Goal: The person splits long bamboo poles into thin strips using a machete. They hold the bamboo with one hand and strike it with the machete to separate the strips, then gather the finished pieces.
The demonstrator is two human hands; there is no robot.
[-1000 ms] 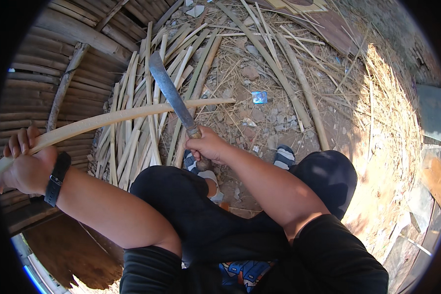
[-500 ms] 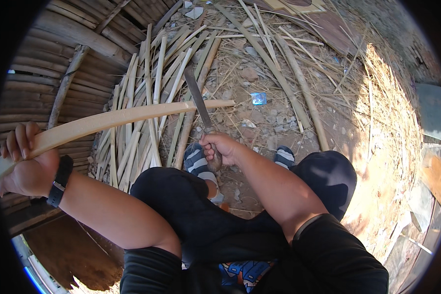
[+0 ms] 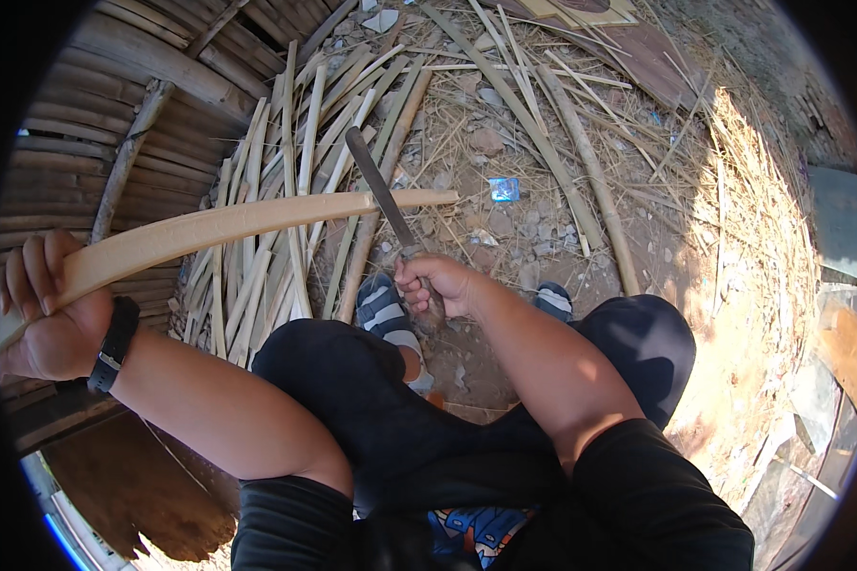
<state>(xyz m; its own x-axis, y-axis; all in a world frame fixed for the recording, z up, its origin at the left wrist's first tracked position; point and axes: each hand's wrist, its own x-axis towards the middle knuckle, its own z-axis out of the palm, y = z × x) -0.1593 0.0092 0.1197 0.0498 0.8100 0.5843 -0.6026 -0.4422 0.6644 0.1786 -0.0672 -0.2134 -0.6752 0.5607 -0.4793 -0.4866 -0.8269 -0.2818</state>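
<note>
My left hand [image 3: 52, 300] is closed round the near end of a long pale bamboo strip [image 3: 209, 225], at the far left. The strip reaches out to the middle of the view, its far end over the littered ground. In my right hand [image 3: 432, 285] is the handle of a machete [image 3: 379, 181] with a dark, narrow blade. That blade crosses the strip near its far end, pointing away and slightly left. It appears to lie against the strip; whether it cuts in, I cannot tell.
A heap of split bamboo strips [image 3: 267, 200] lies beyond and left of my knees, beside a bamboo wall [image 3: 57, 162]. Bamboo poles [image 3: 595, 186] lie farther right, with straw and shavings [image 3: 743, 219] around them. A small blue packet [image 3: 505, 189] rests on the dirt.
The machete has tilted a little more to the left, and my right hand has shifted slightly right. My left hand and the strip have hardly moved.
</note>
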